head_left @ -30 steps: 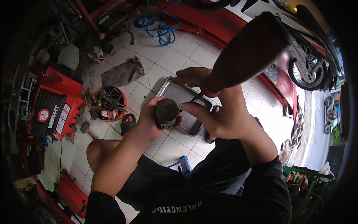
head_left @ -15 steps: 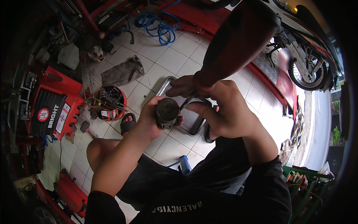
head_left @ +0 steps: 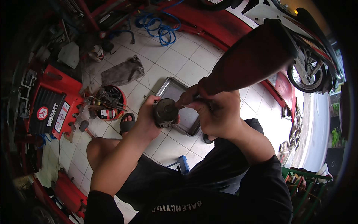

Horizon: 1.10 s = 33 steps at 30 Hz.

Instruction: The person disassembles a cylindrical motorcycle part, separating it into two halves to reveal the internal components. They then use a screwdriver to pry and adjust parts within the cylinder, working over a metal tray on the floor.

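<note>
Dark grey metal makes up the stubby cylindrical part with a flanged lower edge (head_left: 165,112), which the left hand (head_left: 146,117) grips with its fingers wrapped round the side, its round end face turned up. Just beside it, the right hand (head_left: 222,115) is closed about the narrow neck of a screwdriver-like tool with a bulging red-and-black handle (head_left: 250,61); the handle rises up and to the right of that hand, and its working tip is hidden by the fingers.

If the tip met the rounded metal at a poor angle, it could skid off into the left fingers, which lie close by. A loose left grip could let the cylinder twist or drop, and the heavy-looking handle could tip the tool sideways.

Below the hands, a shallow rectangular silver metal tray (head_left: 172,89) rests on a floor of white square tiles (head_left: 177,56). Beyond the left hand lie a crumpled grey cloth (head_left: 121,72) and a round red bucket full of tools (head_left: 124,99). Ahead of both hands is a coiled blue hose (head_left: 164,33); far past the right one stands a white-and-black motorcycle (head_left: 307,74).
</note>
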Each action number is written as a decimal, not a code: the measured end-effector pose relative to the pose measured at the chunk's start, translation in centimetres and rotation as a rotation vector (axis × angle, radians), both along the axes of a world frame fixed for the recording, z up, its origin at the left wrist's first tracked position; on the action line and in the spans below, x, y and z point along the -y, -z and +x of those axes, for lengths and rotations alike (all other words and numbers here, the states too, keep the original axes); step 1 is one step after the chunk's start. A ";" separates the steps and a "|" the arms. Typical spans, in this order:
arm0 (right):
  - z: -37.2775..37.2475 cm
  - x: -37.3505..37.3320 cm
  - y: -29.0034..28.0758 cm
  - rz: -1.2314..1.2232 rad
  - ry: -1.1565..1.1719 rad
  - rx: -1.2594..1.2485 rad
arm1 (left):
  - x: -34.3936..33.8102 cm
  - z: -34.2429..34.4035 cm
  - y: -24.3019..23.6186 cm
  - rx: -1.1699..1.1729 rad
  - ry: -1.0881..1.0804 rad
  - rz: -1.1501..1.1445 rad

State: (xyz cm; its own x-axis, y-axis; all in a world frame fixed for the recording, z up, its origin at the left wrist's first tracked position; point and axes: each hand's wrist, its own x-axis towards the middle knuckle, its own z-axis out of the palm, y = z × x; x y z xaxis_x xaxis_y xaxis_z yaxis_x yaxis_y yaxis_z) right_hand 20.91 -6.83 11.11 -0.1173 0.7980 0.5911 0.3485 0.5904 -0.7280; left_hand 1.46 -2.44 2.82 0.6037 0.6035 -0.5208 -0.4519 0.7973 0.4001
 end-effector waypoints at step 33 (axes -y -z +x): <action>3.8 0.4 -5.1 -0.039 -0.108 -0.372 | -2.3 -4.2 2.3 0.164 -0.145 0.174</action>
